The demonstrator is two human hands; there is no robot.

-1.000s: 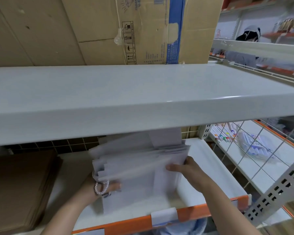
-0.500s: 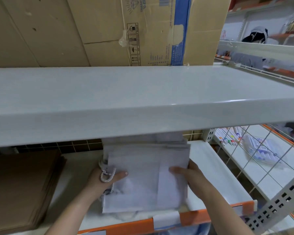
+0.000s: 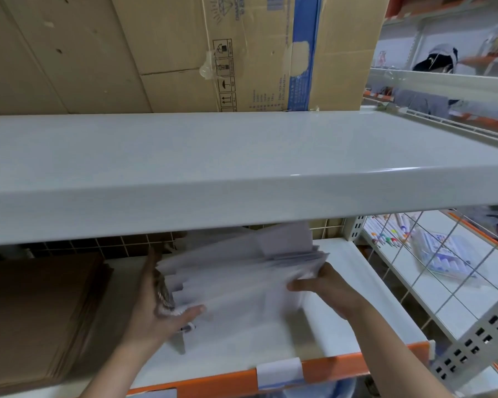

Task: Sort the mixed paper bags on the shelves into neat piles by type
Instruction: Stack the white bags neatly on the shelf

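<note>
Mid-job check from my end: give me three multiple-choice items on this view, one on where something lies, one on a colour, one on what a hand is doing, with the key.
1. Where is the stack of brown paper bags?
A. Left of the white bags, same shelf
B. On the upper shelf
C. Behind the wire grid

2. What colour is the lower shelf's front edge?
A. Blue
B. Orange
C. Green

3. What is the right hand doing?
A. Hanging idle
B. Gripping the white paper bags
C. Touching the cardboard box

Key: 1 A, the brown stack lies left of the left hand; 2 B, an orange strip runs along the edge; 3 B, thumb on top at the bundle's right edge, fingers hidden beneath.
</note>
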